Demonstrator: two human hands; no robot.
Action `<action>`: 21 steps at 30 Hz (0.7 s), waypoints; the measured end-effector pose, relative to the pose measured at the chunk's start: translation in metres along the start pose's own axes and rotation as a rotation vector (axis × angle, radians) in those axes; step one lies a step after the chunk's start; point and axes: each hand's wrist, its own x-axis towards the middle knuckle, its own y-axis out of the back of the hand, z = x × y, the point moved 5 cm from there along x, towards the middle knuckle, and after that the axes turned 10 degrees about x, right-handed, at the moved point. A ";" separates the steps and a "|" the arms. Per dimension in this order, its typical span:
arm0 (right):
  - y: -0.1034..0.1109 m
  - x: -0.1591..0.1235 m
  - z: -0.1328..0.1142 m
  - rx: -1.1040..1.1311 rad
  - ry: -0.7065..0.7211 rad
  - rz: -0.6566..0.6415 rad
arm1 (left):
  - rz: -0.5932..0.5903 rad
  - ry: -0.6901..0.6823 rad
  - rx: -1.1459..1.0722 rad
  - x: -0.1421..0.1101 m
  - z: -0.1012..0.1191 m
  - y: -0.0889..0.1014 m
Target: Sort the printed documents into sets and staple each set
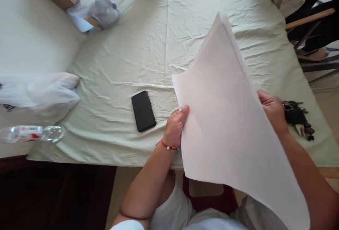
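Large paper sheet lifted off table, bowed, over near edge of cloth-covered table. Left hand pinches left edge; right hand grips right edge. Better: hold even tension, avoid creasing. Phone just left; keys right.

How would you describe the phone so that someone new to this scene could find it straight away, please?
Start at the table covered with a creased pale green cloth. Near its front edge, just left of the left hand that grips the big white paper sheets, lies the phone. It is the only flat black rectangle on the cloth, unlike the lumpy dark bunch of keys at the right.
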 end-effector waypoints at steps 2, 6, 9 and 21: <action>0.001 -0.002 -0.001 -0.060 0.005 0.051 | -0.002 -0.008 0.006 0.000 0.000 -0.002; 0.004 -0.004 -0.002 -0.157 0.141 0.142 | -0.014 -0.069 0.042 0.003 -0.003 -0.005; 0.008 -0.002 0.002 -0.308 0.252 0.163 | -0.018 -0.171 0.127 0.005 -0.004 -0.004; 0.020 -0.007 -0.010 -0.505 0.430 0.054 | -0.056 -0.334 0.299 0.010 -0.005 -0.002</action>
